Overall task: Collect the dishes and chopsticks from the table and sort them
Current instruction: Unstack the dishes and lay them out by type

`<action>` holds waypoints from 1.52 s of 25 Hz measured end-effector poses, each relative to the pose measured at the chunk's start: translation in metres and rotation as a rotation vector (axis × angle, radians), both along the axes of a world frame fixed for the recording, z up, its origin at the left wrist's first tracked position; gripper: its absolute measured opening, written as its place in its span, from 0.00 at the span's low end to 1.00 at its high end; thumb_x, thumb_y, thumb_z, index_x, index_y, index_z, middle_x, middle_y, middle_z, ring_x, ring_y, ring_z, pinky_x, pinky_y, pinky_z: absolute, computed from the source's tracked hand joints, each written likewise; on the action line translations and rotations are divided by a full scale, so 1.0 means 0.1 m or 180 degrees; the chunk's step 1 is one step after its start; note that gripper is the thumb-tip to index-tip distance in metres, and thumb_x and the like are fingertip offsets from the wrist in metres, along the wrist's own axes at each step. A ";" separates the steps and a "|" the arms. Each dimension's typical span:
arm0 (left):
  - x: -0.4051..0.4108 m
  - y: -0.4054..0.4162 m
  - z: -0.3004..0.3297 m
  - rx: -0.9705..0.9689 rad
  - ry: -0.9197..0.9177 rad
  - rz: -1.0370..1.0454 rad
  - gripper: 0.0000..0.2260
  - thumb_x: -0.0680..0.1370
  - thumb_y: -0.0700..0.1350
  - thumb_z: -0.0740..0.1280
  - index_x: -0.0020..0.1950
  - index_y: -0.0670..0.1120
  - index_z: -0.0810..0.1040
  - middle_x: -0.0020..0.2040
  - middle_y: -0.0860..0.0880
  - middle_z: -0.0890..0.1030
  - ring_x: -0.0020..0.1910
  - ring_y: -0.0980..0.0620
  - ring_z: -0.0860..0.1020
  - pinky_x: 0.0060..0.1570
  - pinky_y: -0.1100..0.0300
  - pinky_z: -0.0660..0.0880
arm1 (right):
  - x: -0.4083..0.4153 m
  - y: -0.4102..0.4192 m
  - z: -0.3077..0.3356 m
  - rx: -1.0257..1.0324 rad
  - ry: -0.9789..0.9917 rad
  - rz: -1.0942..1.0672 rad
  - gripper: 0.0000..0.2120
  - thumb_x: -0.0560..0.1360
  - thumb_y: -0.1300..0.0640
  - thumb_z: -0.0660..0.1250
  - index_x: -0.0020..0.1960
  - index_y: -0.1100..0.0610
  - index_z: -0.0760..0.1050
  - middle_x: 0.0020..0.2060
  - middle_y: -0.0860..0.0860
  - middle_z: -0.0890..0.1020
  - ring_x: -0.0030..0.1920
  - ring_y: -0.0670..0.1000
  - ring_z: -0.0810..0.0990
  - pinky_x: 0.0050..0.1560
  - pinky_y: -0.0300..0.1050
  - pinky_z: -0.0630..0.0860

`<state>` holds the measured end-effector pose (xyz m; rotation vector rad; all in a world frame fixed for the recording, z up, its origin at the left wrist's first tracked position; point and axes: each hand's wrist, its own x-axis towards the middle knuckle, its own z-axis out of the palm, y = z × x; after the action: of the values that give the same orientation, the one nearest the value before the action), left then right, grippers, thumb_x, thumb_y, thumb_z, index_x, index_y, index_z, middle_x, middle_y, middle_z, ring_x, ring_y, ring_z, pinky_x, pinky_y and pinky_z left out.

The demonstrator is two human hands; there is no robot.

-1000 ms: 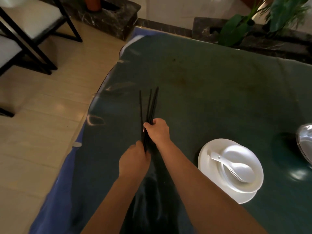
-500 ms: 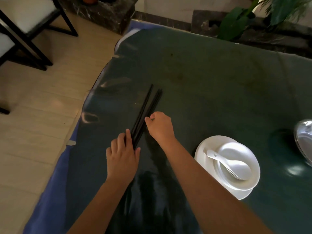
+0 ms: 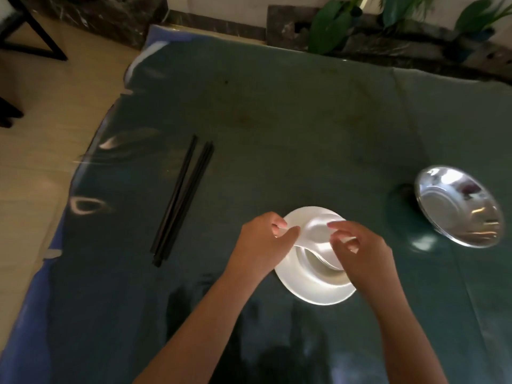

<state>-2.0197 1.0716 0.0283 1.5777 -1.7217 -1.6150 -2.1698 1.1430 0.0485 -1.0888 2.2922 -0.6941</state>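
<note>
A bundle of black chopsticks (image 3: 182, 200) lies loose on the dark green table (image 3: 277, 120), left of my hands. A white plate (image 3: 313, 296) carries a white bowl (image 3: 328, 278) with a white spoon (image 3: 318, 257) in it. My left hand (image 3: 263, 242) pinches the spoon's handle at the plate's left edge. My right hand (image 3: 363, 256) curls over the bowl's right rim, thumb and fingers closed on it. The stack is motion-blurred and partly hidden by both hands.
A shiny metal dish (image 3: 460, 209) sits at the right of the table. The table's left edge drops to a wooden floor with black chair legs (image 3: 41, 42). Green plants (image 3: 332, 26) stand on a dark ledge behind the table.
Both hands let go of the chopsticks, which now lie on the table, and moved right to the white stack. The view shifted right.
</note>
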 end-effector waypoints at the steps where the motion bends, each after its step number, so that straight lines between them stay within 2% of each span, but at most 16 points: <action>1: -0.02 -0.01 -0.01 0.0018 -0.0020 -0.0042 0.11 0.72 0.52 0.65 0.50 0.48 0.79 0.45 0.51 0.83 0.41 0.54 0.83 0.47 0.55 0.79 | -0.10 0.08 -0.05 0.0147 0.0190 0.0057 0.11 0.72 0.62 0.65 0.50 0.49 0.80 0.43 0.48 0.83 0.38 0.46 0.78 0.38 0.32 0.69; 4: -0.07 -0.04 -0.02 0.0077 0.0020 -0.0116 0.07 0.72 0.48 0.65 0.43 0.46 0.80 0.36 0.49 0.85 0.30 0.57 0.82 0.40 0.59 0.81 | -0.25 0.18 -0.13 0.0442 0.0766 0.0339 0.13 0.72 0.61 0.65 0.54 0.49 0.78 0.50 0.50 0.81 0.46 0.52 0.79 0.44 0.42 0.72; 6: -0.07 -0.06 -0.01 0.0075 0.0119 -0.0125 0.06 0.72 0.46 0.66 0.39 0.46 0.81 0.33 0.46 0.85 0.29 0.56 0.82 0.35 0.63 0.80 | -0.26 0.17 -0.14 0.0698 0.1257 0.0672 0.14 0.73 0.57 0.63 0.57 0.47 0.76 0.55 0.47 0.79 0.52 0.53 0.78 0.47 0.45 0.72; 8: -0.06 -0.05 0.01 0.0082 0.0335 -0.0039 0.06 0.72 0.44 0.67 0.37 0.46 0.82 0.31 0.46 0.84 0.29 0.55 0.82 0.32 0.67 0.78 | -0.25 0.14 -0.14 0.0803 0.1404 0.0874 0.14 0.75 0.56 0.61 0.59 0.46 0.74 0.57 0.47 0.78 0.55 0.52 0.78 0.48 0.45 0.73; 13: 0.13 -0.05 0.06 0.0045 0.0719 0.0308 0.07 0.72 0.42 0.67 0.36 0.49 0.83 0.31 0.48 0.84 0.31 0.55 0.83 0.32 0.69 0.78 | -0.24 0.03 -0.07 0.0314 0.0884 0.0718 0.10 0.75 0.53 0.63 0.55 0.50 0.78 0.52 0.51 0.82 0.51 0.55 0.79 0.50 0.46 0.74; 16: 0.30 -0.06 0.06 0.0172 0.1126 0.1206 0.10 0.73 0.42 0.68 0.33 0.50 0.83 0.32 0.47 0.85 0.32 0.54 0.83 0.31 0.69 0.77 | -0.18 -0.37 0.04 0.0019 0.0320 0.0678 0.08 0.74 0.54 0.64 0.49 0.49 0.80 0.43 0.48 0.83 0.43 0.49 0.79 0.44 0.40 0.69; 18: 0.38 -0.06 0.00 0.0251 0.1228 0.1742 0.07 0.73 0.43 0.67 0.36 0.48 0.83 0.33 0.47 0.85 0.32 0.54 0.83 0.31 0.68 0.77 | -0.10 -0.80 0.06 -0.0032 0.0211 0.0912 0.07 0.73 0.56 0.63 0.45 0.54 0.80 0.40 0.51 0.83 0.41 0.52 0.80 0.41 0.41 0.71; 21: 0.48 -0.09 -0.15 0.0330 0.1011 0.1967 0.06 0.73 0.43 0.66 0.41 0.45 0.82 0.35 0.49 0.85 0.34 0.54 0.84 0.30 0.69 0.77 | 0.12 -1.42 -0.02 0.0142 0.0148 0.1609 0.09 0.73 0.58 0.62 0.46 0.59 0.80 0.44 0.55 0.84 0.43 0.54 0.80 0.42 0.44 0.75; 24: 0.54 -0.15 -0.32 0.0347 0.0720 0.1862 0.05 0.75 0.42 0.65 0.43 0.46 0.81 0.38 0.50 0.84 0.37 0.56 0.84 0.32 0.68 0.77 | 0.31 -1.81 -0.23 0.0419 0.0301 0.2109 0.10 0.73 0.59 0.62 0.49 0.58 0.81 0.47 0.55 0.84 0.44 0.53 0.79 0.40 0.41 0.73; 27: 0.56 -0.23 -0.48 0.0024 -0.0056 0.1606 0.08 0.75 0.43 0.65 0.37 0.49 0.80 0.35 0.48 0.81 0.32 0.54 0.78 0.34 0.61 0.75 | 0.41 -2.04 -0.44 0.0518 0.0387 0.2270 0.11 0.73 0.60 0.61 0.50 0.62 0.80 0.48 0.59 0.83 0.44 0.55 0.79 0.41 0.47 0.74; 28: 0.56 -0.26 -0.52 -0.0093 -0.0271 0.1525 0.09 0.75 0.43 0.65 0.35 0.48 0.79 0.33 0.46 0.80 0.31 0.53 0.75 0.33 0.59 0.72 | 0.43 -2.09 -0.49 0.0532 0.0391 0.2308 0.11 0.73 0.60 0.61 0.50 0.60 0.80 0.49 0.58 0.84 0.44 0.53 0.79 0.41 0.45 0.73; 31: 0.53 -0.35 -0.60 -0.0355 -0.0526 0.1442 0.09 0.75 0.43 0.65 0.35 0.45 0.79 0.31 0.49 0.78 0.27 0.54 0.73 0.28 0.61 0.68 | 0.47 -2.22 -0.57 0.0523 0.0380 0.2385 0.11 0.73 0.61 0.61 0.50 0.56 0.81 0.49 0.55 0.83 0.44 0.50 0.77 0.42 0.40 0.70; 34: 0.50 -0.38 -0.64 -0.0545 -0.0730 0.1302 0.09 0.76 0.45 0.65 0.35 0.48 0.77 0.36 0.50 0.80 0.30 0.55 0.76 0.28 0.62 0.72 | 0.52 -2.30 -0.60 0.0414 0.0373 0.2442 0.12 0.73 0.61 0.60 0.50 0.56 0.81 0.49 0.54 0.83 0.48 0.52 0.79 0.44 0.40 0.71; 36: 0.51 -0.40 -0.63 -0.0920 -0.1061 0.1259 0.07 0.76 0.48 0.64 0.43 0.46 0.79 0.45 0.48 0.80 0.37 0.52 0.77 0.35 0.57 0.75 | 0.54 -2.32 -0.62 0.0366 0.0357 0.2460 0.11 0.73 0.61 0.60 0.49 0.57 0.81 0.48 0.54 0.83 0.49 0.53 0.79 0.45 0.40 0.72; 38: 0.63 -0.52 -0.63 -0.1517 -0.1609 0.1398 0.16 0.74 0.51 0.66 0.59 0.46 0.76 0.56 0.47 0.76 0.51 0.49 0.75 0.43 0.54 0.73 | 0.54 -2.35 -0.63 0.0377 0.0342 0.2487 0.11 0.73 0.61 0.61 0.48 0.56 0.81 0.48 0.54 0.83 0.49 0.53 0.80 0.45 0.41 0.72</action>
<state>-1.9567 1.0196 -0.0350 2.0133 -1.6426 -0.5741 -2.1159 0.9082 -0.0148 -1.8195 1.7246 -0.1840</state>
